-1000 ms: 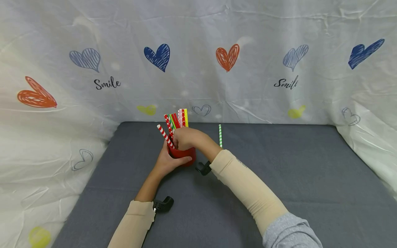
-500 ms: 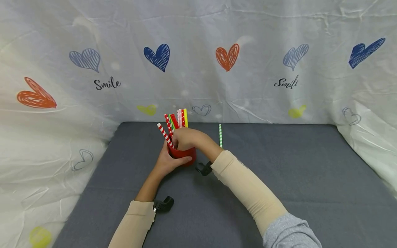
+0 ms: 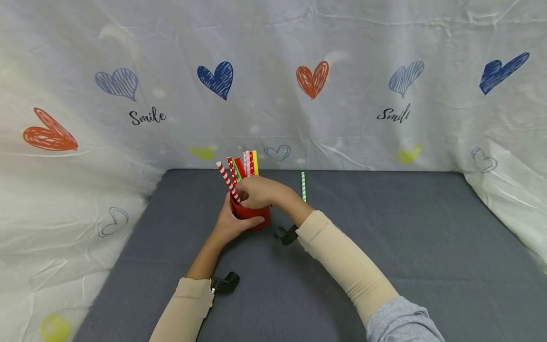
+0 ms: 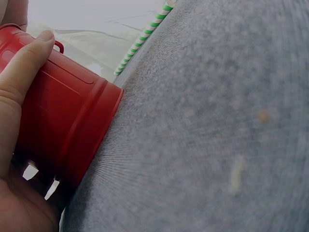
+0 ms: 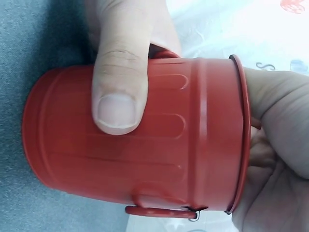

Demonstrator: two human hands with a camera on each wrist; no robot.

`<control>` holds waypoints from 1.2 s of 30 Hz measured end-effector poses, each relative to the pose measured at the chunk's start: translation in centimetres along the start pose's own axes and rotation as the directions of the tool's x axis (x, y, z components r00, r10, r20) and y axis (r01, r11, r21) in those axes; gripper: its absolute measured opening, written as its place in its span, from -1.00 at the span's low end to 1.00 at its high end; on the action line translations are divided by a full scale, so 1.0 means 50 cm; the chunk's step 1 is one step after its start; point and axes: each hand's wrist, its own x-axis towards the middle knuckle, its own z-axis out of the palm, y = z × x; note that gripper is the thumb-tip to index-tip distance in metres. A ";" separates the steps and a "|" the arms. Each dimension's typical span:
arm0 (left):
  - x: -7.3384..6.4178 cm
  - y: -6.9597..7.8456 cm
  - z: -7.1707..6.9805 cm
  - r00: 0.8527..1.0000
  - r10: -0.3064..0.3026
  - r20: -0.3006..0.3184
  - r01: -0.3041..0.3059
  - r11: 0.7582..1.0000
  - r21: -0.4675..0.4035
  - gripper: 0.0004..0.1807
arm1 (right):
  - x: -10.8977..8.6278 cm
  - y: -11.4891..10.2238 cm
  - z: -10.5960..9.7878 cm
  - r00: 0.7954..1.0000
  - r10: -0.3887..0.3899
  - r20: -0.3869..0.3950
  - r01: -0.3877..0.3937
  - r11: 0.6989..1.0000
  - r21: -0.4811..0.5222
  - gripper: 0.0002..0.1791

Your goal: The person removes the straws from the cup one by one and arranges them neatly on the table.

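Note:
My left hand point(image 3: 231, 223) grips a small red metal bucket point(image 3: 258, 216) with side handles, standing on the grey cloth. The thumb lies across its ribbed wall point(image 5: 164, 159) in the right wrist view. Curled at the bucket's mouth, my right hand point(image 3: 258, 191) pinches a red-and-white striped paper straw point(image 3: 228, 182), which slants up to the left; its lower end is hidden at the fingers. Other paper straws point(image 3: 251, 164), red, pink, green and yellow, some dotted, stand in the bucket behind the right hand.
One green-and-white striped straw point(image 3: 304, 186) lies on the grey cloth-covered table point(image 3: 384, 228), right of the bucket. Behind the table hangs a white sheet point(image 3: 265, 38) printed with hearts and "Smile".
The red-and-white striped straw has risen a little, along with a slight shift of my right hand. My left hand keeps its grip on the bucket.

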 end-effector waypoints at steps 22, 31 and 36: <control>0.023 -0.079 -0.002 0.998 0.057 -0.018 -0.058 0.998 -0.022 0.07 | -0.028 0.012 0.059 0.869 -0.069 -0.490 0.176 0.969 0.176 -0.94; 0.020 -0.074 -0.001 0.999 0.026 -0.041 -0.026 1.000 0.005 0.09 | -0.033 0.014 0.065 0.789 -0.105 -0.606 0.264 0.947 0.180 -0.87; 0.017 -0.073 -0.003 0.999 0.032 -0.031 -0.032 0.999 -0.002 0.13 | -0.036 0.010 0.062 0.734 -0.119 -0.669 0.321 0.928 0.187 -0.79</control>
